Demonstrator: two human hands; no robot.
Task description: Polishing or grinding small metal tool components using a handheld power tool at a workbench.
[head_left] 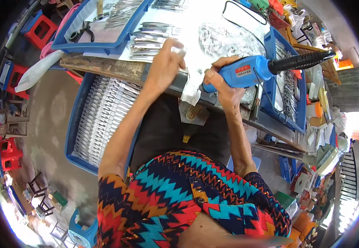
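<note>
My right hand (227,84) is wrapped round a blue electric screwdriver (243,73). Its thick black ribbed cable end points to the right, and its nose is turned left toward the table's front edge. To its left, my left hand (166,66) is curled over the edge with its fingers closed. A whitish bit shows at its fingertips, too blurred to name. Between the hands, a white cloth or paper strip (192,87) hangs over the edge. Slim silver metal pieces (148,41) lie in rows just beyond my left hand. A loose heap of clear and silver pieces (225,39) lies farther right.
A blue tray (123,48) with pliers and metal pieces sits at the far left of the table (105,67). Below it stands a blue crate (70,136) packed with metal pieces. Another blue bin (270,106) is on the right. Red stools (43,31) line the left.
</note>
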